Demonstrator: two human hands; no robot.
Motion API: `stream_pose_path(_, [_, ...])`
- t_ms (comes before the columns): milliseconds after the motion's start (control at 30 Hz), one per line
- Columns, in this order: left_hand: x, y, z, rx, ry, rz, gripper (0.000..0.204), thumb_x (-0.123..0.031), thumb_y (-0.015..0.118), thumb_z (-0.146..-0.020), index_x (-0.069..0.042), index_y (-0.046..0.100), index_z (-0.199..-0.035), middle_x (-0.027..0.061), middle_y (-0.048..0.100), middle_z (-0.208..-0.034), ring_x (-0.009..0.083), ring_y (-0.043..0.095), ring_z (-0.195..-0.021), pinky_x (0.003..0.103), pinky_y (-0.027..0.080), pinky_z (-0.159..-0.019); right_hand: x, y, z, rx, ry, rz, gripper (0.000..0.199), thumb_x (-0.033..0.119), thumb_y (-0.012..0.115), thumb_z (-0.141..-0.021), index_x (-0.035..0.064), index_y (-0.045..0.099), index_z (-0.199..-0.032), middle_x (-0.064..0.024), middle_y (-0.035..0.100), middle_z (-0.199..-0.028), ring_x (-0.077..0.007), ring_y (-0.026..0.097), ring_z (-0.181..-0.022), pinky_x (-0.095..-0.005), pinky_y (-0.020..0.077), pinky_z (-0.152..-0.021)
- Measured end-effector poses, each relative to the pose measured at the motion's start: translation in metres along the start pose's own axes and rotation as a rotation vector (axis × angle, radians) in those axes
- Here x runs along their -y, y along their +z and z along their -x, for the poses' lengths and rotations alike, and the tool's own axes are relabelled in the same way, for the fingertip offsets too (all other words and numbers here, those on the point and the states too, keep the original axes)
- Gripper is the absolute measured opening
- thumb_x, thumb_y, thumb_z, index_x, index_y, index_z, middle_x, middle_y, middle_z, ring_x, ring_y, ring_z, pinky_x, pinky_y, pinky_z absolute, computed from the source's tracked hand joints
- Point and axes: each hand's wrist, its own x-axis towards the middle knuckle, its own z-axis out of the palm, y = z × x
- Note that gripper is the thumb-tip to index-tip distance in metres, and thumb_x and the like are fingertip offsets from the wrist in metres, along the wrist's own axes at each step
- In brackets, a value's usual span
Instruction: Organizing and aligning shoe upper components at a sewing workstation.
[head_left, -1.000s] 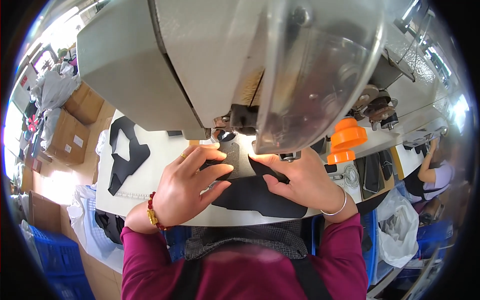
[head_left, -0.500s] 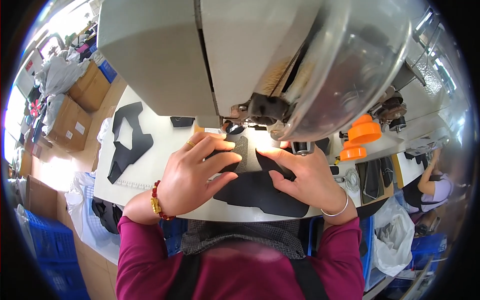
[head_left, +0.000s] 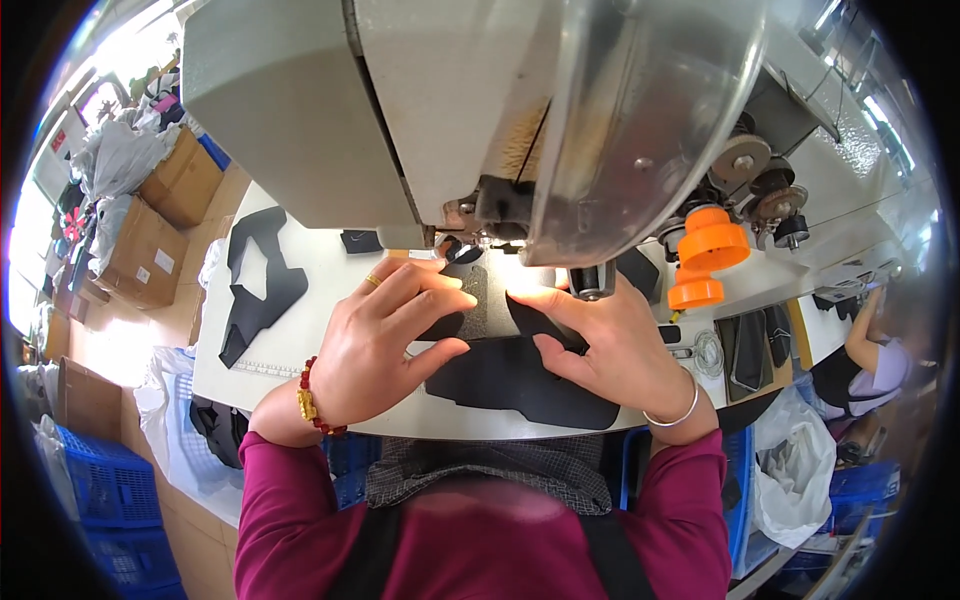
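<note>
In the head view, the left hand (head_left: 385, 340) lies flat with spread fingers, pressing a black, matte cut piece of fabric (head_left: 520, 375) on the white table (head_left: 300, 370). The right hand (head_left: 610, 345) also presses it, fingers stretched under the grey sewing machine (head_left: 400, 110). Another black, curved piece (head_left: 258, 285) lies well to the left. Two orange spools (head_left: 705, 255) stand to the right.

A stack of black cut pieces (head_left: 258, 285) lies at the left end of the bench (head_left: 300, 395). Two orange thread cones (head_left: 705, 255) stand near its right end. Cardboard boxes (head_left: 150, 225) sit on the floor beyond the left edge, blue crates (head_left: 105, 485) nearer, and another person (head_left: 865, 355) sits far right.
</note>
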Motion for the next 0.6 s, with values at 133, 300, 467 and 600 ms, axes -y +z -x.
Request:
stream_pose_path(133, [0.0006,-0.0004,0.0002,0.002,0.002,0.0,0.038,-0.015,0.083,-0.073,-0.01,0.067,-0.107,0.0055,0.063,-0.104,0.0329,0.061,-0.111,0.042,0.056,-0.084,-0.0014,0.0018,-0.0001,0.011,0.008,-0.009,0.047,0.013,0.076,-0.073,0.014,0.069,-0.12,-0.0096,0.07,-0.1,-0.0344,0.06,-0.103,-0.0433,0.0468,-0.093])
stream_pose_path(300, [0.0014,0.0002,0.0026,-0.013,0.011,0.003,0.038,-0.015,0.083,-0.073,-0.01,0.067,-0.107,0.0051,0.063,-0.105,0.0314,0.062,-0.11,0.041,0.056,-0.084,-0.001,0.0039,0.001,0.018,0.021,-0.014,0.048,0.013,0.076,-0.073,0.0156,0.069,-0.121,-0.0103,0.069,-0.094,-0.0349,0.062,-0.095,-0.0434,0.0471,-0.091])
stream_pose_path(467, [0.0011,-0.0007,0.0045,-0.012,-0.002,0.007,0.037,-0.015,0.082,-0.073,-0.012,0.067,-0.106,0.0048,0.062,-0.105,0.0309,0.063,-0.11,0.041,0.057,-0.082,0.0047,0.0005,0.0003,0.025,0.04,0.009,0.047,0.013,0.075,-0.075,0.0172,0.069,-0.122,-0.0094,0.065,-0.073,-0.0306,0.063,-0.066,-0.0385,0.0506,-0.072])
stream_pose_path(600, [0.0013,-0.0008,0.0038,-0.003,-0.002,0.014,0.038,-0.014,0.083,-0.072,-0.012,0.067,-0.106,0.0049,0.062,-0.105,0.0309,0.063,-0.109,0.041,0.057,-0.081,0.0024,0.0055,0.0017,-0.07,-0.015,0.007,0.047,0.013,0.075,-0.076,0.0178,0.069,-0.122,-0.0078,0.061,-0.064,-0.0291,0.06,-0.054,-0.0372,0.0494,-0.064])
